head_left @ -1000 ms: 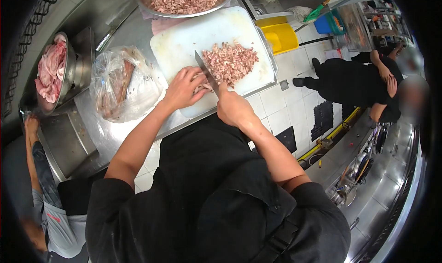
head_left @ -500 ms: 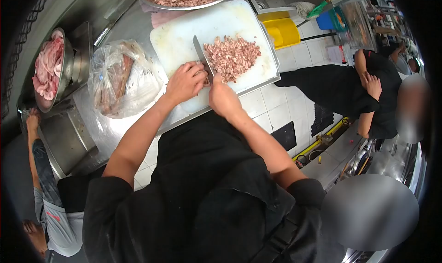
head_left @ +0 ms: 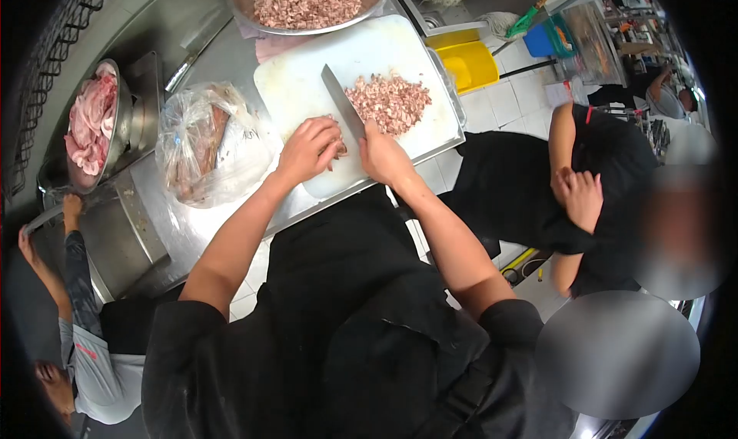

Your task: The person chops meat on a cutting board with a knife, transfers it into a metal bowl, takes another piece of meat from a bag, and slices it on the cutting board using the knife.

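My right hand (head_left: pixel 384 156) is closed around the handle of a knife (head_left: pixel 343 102), whose broad blade points away from me over the white cutting board (head_left: pixel 292 78). Left of the blade, my left hand (head_left: pixel 310 148) rests with curled fingers on a small portion of brownish meat (head_left: pixel 338 151), partly hidden beneath them. Against the blade's right side lies a heap of chopped meat (head_left: pixel 393 104). A clear plastic bag (head_left: pixel 250 143) with a large brown piece of meat inside sits left of the board.
A metal bowl (head_left: pixel 377 1) of chopped meat stands beyond the board. Another bowl (head_left: pixel 119 135), far left, holds pink raw meat (head_left: pixel 92 120). A person (head_left: pixel 108 370) stands at the left counter, another person (head_left: pixel 515 177) close on the right. A yellow bucket (head_left: pixel 469 66) is behind the board.
The knife has shifted right, away from my left fingers, and its blade leans more. The person on the right has come closer. The left person's hands have moved apart, with plastic between them.
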`<action>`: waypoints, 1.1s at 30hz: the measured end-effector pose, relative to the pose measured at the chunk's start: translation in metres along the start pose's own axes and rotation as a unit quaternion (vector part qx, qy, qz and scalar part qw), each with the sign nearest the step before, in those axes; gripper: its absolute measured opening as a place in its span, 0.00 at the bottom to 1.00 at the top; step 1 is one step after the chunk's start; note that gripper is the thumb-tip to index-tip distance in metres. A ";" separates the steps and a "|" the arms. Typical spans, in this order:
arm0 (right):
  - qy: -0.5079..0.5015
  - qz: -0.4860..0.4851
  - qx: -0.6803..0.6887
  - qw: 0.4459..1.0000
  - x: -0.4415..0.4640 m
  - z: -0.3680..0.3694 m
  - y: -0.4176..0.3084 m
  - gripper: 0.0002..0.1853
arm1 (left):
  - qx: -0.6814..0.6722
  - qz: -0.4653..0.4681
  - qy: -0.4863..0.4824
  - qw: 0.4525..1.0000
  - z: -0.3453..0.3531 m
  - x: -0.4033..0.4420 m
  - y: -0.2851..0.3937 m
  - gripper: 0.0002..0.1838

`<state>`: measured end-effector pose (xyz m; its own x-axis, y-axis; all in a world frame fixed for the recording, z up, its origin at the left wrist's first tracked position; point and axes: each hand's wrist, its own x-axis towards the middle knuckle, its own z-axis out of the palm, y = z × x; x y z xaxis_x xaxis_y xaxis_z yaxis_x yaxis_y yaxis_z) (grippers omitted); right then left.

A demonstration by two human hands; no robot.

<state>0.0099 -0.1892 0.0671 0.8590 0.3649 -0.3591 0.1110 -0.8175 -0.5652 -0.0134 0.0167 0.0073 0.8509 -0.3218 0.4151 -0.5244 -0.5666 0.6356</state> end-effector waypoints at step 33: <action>-0.034 -0.040 -0.068 0.996 0.004 -0.009 -0.001 0.12 | 0.042 -0.033 0.079 0.995 -0.003 0.000 0.007 0.07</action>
<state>0.0180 -0.1915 0.0731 0.8095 0.4574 -0.3682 0.2496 -0.8356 -0.4894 -0.0171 0.0154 0.0139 0.8649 -0.1623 0.4750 -0.4568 -0.6468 0.6107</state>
